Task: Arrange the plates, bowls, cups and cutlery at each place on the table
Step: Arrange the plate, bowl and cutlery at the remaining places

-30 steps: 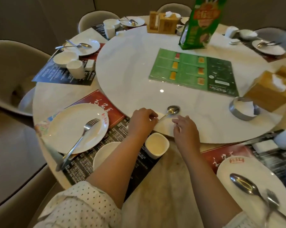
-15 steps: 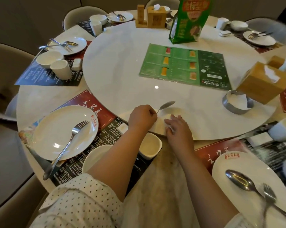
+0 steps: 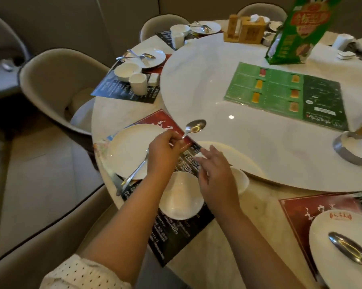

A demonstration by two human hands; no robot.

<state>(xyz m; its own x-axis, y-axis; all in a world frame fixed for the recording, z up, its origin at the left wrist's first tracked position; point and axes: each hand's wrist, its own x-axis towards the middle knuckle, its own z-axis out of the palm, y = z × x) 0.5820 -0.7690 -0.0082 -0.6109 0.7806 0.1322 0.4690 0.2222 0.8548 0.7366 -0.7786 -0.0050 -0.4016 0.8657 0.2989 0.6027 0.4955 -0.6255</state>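
A spoon (image 3: 193, 127) is pinched by its handle in the left hand (image 3: 165, 152), fingers curled round the stem, and its bowl is held raised over the near edge of the turntable (image 3: 249, 142), clear of any surface. The right hand (image 3: 216, 180) is held loose beside it with fingers spread and nothing gripped, hovering over the cup (image 3: 241, 181), which is largely hidden beneath it. Just left of the grip, a plate (image 3: 130, 149) is seen on the red and black mat (image 3: 176, 236) with a fork (image 3: 134, 174) laid across it, the fork's tines covered by the left hand. A bowl (image 3: 180, 196) is set on the same mat, near the plate and between the two forearms. The step in hand is judged to be the placing of the spoon at this setting. At the next place to the right, a spoon is already laid on its plate, and the same appears true of the far settings, though blur leaves this uncertain. The spoon would therefore need to be carried left, lowered onto the plate beside the fork without knocking it, and only then released
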